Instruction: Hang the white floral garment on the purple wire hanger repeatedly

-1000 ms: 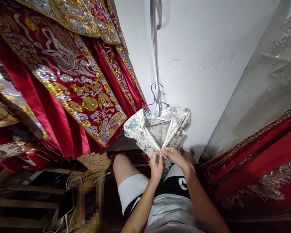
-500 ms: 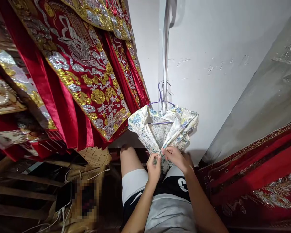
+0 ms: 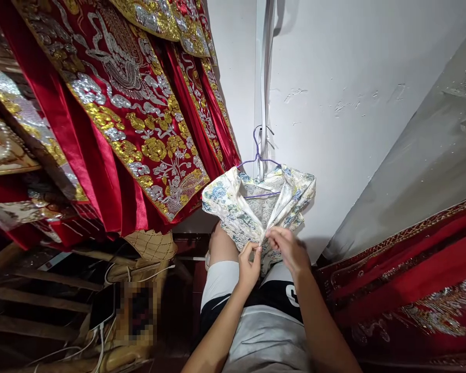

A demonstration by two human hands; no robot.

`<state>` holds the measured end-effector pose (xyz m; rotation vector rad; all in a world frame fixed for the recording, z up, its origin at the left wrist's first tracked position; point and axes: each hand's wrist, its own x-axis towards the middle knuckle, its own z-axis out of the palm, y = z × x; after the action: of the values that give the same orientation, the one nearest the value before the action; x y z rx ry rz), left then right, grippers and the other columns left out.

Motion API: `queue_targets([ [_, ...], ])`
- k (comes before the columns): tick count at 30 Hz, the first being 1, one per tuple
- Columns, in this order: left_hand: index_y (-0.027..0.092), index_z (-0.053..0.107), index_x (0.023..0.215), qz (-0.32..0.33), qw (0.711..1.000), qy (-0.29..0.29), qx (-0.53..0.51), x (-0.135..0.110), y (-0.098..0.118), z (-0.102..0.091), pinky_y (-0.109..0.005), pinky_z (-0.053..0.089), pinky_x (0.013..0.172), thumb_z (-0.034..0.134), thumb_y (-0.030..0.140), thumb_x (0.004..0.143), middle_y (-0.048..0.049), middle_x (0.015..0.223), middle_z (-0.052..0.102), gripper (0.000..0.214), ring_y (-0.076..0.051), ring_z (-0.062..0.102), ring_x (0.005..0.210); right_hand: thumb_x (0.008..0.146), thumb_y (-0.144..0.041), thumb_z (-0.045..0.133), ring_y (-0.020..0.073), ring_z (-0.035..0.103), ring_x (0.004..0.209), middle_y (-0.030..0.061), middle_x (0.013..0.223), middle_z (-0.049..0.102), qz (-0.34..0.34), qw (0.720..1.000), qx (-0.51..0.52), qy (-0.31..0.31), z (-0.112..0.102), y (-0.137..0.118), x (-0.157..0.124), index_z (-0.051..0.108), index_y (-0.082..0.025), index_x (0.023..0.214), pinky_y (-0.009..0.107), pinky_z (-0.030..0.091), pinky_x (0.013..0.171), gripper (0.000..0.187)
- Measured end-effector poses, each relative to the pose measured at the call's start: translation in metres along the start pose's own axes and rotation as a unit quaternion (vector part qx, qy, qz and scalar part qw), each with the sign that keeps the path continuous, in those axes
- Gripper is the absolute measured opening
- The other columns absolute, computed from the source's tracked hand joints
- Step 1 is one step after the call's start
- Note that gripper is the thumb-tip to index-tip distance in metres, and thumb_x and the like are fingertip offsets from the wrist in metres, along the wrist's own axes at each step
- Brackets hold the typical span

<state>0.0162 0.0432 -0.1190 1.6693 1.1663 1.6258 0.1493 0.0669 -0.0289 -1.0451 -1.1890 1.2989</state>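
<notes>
A cream garment with blue floral print (image 3: 233, 204) hangs on a purple wire hanger (image 3: 258, 158) against a white wall. Both hands meet at its front opening, just below the collar. My left hand (image 3: 249, 265) pinches the left edge of the fabric. My right hand (image 3: 289, 249) pinches the right edge, fingertips close to the left hand's. The lower part of the garment is hidden behind my hands and legs.
Red robes with gold and silver embroidery (image 3: 132, 114) hang to the left, more red embroidered cloth (image 3: 411, 280) lies at the right. A grey plastic-covered surface (image 3: 423, 155) slants at the right. A woven bag (image 3: 151, 246), cables and a phone (image 3: 103, 311) sit lower left.
My hands have moved slightly up the garment's front opening, the right hand's fingers now higher. The view shifted a little and my left leg has drawn in.
</notes>
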Motion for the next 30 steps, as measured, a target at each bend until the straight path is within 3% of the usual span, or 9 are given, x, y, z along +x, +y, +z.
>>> queue_targets([
  [3,0.019,0.061,0.081,0.005,1.000,-0.017,0.010,0.001,-0.002,0.003,-0.027,0.044,0.073,0.052,0.037,0.101,-0.0024,0.078,0.059,0.029,-0.018,0.058,0.077,0.068,-0.044,0.077,0.0069,0.027,0.043,-0.0066,0.050,0.042,-0.048,0.996,0.065,0.040,0.002,-0.047,0.030,0.065,-0.019,0.070,0.025,0.017,0.040,0.027],
  [7,0.019,0.060,0.081,0.001,0.999,-0.025,0.028,-0.002,-0.019,-0.002,-0.028,0.044,0.073,0.050,0.039,0.101,-0.0029,0.078,0.060,0.030,-0.019,0.058,0.077,0.069,-0.039,0.081,0.0046,0.032,0.045,-0.0050,0.055,0.048,-0.120,0.988,0.095,0.023,0.013,-0.113,0.074,0.068,-0.016,0.071,0.020,0.019,0.039,0.027],
  [10,0.019,0.060,0.079,-0.012,0.999,-0.008,0.052,0.001,-0.032,-0.014,-0.029,0.044,0.071,0.053,0.041,0.100,-0.0024,0.075,0.060,0.031,-0.019,0.058,0.074,0.073,-0.035,0.078,0.0051,0.035,0.044,-0.0038,0.054,0.052,-0.129,0.990,0.048,0.016,0.024,-0.130,0.084,0.068,-0.016,0.071,0.019,0.020,0.039,0.022],
  [13,0.019,0.066,0.092,0.033,0.998,0.022,0.048,0.029,-0.018,-0.028,-0.031,0.049,0.076,0.060,0.042,0.098,-0.0053,0.086,0.066,0.025,-0.021,0.063,0.083,0.078,-0.031,0.073,0.0068,0.039,0.045,-0.0030,0.054,0.057,-0.147,0.989,-0.003,0.007,0.031,-0.122,0.075,0.069,-0.016,0.075,0.020,0.024,0.041,0.016],
  [18,0.023,0.060,0.135,0.199,0.978,0.058,0.036,0.126,0.067,-0.047,-0.036,0.053,0.089,0.053,0.034,0.104,-0.0082,0.108,0.070,0.033,-0.019,0.066,0.097,0.083,-0.031,0.065,0.0087,0.042,0.046,-0.0034,0.055,0.057,-0.203,0.978,-0.048,0.010,0.033,-0.115,0.058,0.066,-0.018,0.075,0.022,0.030,0.046,0.016],
  [21,0.020,0.069,0.113,0.276,0.957,-0.002,0.092,0.176,0.112,-0.049,-0.032,0.052,0.082,0.054,0.032,0.104,-0.0062,0.099,0.072,0.021,-0.017,0.066,0.087,0.084,-0.033,0.065,0.0099,0.044,0.050,-0.0035,0.055,0.055,-0.240,0.969,-0.057,0.015,0.032,-0.122,0.058,0.064,-0.019,0.073,0.023,0.032,0.050,0.018],
  [24,0.018,0.068,0.092,0.321,0.936,-0.037,0.142,0.197,0.135,-0.046,-0.030,0.051,0.079,0.054,0.031,0.103,-0.0053,0.088,0.070,0.022,-0.017,0.065,0.083,0.083,-0.035,0.065,0.0105,0.041,0.051,-0.0047,0.054,0.050,-0.258,0.963,-0.064,0.032,0.028,-0.115,0.064,0.060,-0.021,0.073,0.024,0.030,0.050,0.018],
  [26,0.017,0.066,0.092,0.314,0.938,0.008,0.145,0.199,0.140,-0.049,-0.030,0.051,0.081,0.053,0.033,0.104,-0.0052,0.089,0.070,0.024,-0.017,0.065,0.084,0.081,-0.036,0.065,0.0107,0.038,0.051,-0.0048,0.055,0.048,-0.247,0.964,-0.086,0.055,0.025,-0.096,0.067,0.056,-0.022,0.069,0.025,0.027,0.049,0.021],
  [30,0.017,0.064,0.092,0.198,0.955,0.220,0.029,0.191,0.121,-0.083,-0.027,0.049,0.081,0.057,0.041,0.101,-0.0026,0.089,0.065,0.026,-0.015,0.061,0.085,0.075,-0.038,0.065,0.0107,0.033,0.051,-0.0051,0.051,0.040,-0.167,0.979,-0.082,0.080,0.015,-0.041,0.060,0.048,-0.024,0.059,0.026,0.022,0.050,0.028],
])
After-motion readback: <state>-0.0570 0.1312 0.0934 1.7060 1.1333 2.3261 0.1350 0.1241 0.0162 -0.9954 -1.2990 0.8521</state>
